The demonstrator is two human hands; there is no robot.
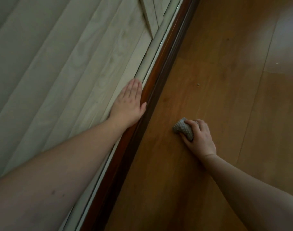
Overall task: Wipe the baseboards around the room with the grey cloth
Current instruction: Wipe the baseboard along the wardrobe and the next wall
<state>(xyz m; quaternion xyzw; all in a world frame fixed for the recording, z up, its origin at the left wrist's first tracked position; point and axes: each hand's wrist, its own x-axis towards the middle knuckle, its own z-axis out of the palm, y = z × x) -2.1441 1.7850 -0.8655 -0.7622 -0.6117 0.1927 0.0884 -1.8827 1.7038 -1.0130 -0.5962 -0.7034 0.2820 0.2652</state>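
A dark brown baseboard (160, 69) runs diagonally from the top right down to the bottom middle, where the pale wood-panelled wall (67, 52) meets the floor. My left hand (128, 104) lies flat against the wall with straight fingers, its thumb on the baseboard's top edge. My right hand (199, 139) grips a bunched grey cloth (184, 129) and holds it on the wooden floor, a short way to the right of the baseboard. The cloth does not touch the baseboard.
Orange-brown floorboards (225, 80) fill the right half, with a bright glare patch at the top right and a small crumb (198, 84) on them. A pale trim strip (155, 45) runs along the top of the baseboard.
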